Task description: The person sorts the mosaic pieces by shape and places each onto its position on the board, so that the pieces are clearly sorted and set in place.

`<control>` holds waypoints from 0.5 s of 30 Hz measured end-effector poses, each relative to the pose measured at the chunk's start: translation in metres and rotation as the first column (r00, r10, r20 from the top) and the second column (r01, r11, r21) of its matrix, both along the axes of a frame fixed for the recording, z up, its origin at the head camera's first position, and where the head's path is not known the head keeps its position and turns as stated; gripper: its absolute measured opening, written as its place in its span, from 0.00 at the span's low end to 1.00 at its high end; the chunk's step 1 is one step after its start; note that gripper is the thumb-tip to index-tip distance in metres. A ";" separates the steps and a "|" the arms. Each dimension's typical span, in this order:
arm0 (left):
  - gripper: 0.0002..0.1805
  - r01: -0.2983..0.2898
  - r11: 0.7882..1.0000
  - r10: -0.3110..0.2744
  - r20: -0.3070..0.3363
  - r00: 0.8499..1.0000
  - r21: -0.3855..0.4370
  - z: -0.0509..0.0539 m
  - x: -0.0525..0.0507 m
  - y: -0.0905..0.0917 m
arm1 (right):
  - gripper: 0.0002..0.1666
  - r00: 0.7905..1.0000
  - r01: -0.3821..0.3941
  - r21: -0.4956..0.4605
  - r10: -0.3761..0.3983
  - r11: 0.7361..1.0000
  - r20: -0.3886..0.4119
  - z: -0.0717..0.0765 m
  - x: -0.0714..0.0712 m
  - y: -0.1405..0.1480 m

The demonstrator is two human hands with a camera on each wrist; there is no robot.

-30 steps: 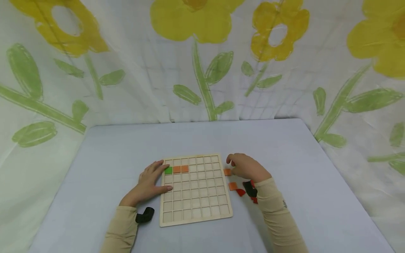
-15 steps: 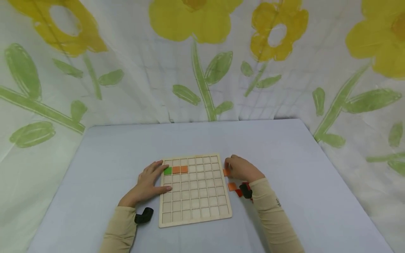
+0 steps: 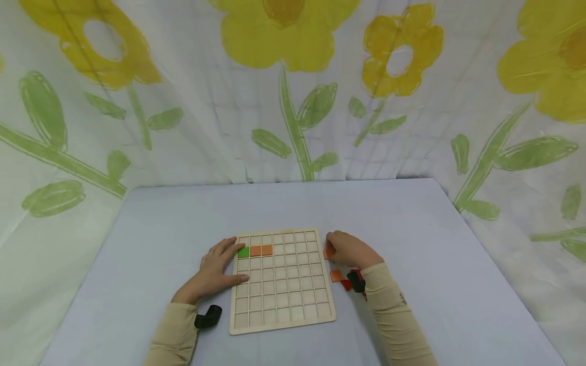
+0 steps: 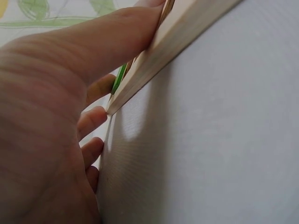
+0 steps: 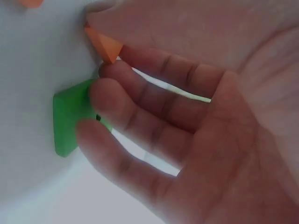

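Observation:
A wooden grid board lies on the table. My left hand rests at its left edge, the thumb and a fingertip on top and the fingers spread. Near the index fingertip, a green square tile lies in the grid, beside two orange tiles. Just right of the board, my right hand pinches an orange tile between thumb and index finger. In the right wrist view, another green piece sits by its other fingertips; the hand hides it from the head view.
An orange tile and a red piece lie right of the board. More red shows partly behind the right wrist's black camera. A flowered cloth hangs behind the table.
My right hand has come slightly left and its fingers have closed on the orange tile beside the board. The left hand keeps its place. The head view has tilted slightly.

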State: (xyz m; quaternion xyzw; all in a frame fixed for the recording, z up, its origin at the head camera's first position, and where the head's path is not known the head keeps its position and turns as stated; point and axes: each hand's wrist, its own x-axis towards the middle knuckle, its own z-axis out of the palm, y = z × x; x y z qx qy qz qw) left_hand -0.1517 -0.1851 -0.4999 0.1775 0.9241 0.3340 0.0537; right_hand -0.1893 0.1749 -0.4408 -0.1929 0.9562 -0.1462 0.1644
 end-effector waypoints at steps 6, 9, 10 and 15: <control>0.43 0.001 1.000 -0.001 -0.006 1.000 0.008 0.001 0.001 -0.002 | 0.07 1.000 -0.013 -0.028 0.013 1.000 0.011 0.004 -0.002 0.001; 0.43 0.001 1.000 -0.001 -0.005 1.000 0.007 0.002 0.001 -0.003 | 0.08 0.999 -0.008 -0.065 0.010 0.998 0.030 0.008 -0.002 0.002; 0.43 0.001 1.000 -0.001 -0.005 1.000 0.008 0.002 0.002 -0.004 | 0.08 0.999 -0.010 -0.081 0.012 0.997 0.033 0.009 -0.002 0.002; 0.43 0.004 1.000 -0.004 0.009 1.000 0.020 0.001 0.002 0.000 | 0.08 0.997 -0.005 -0.178 0.018 0.984 0.071 0.015 0.002 -0.002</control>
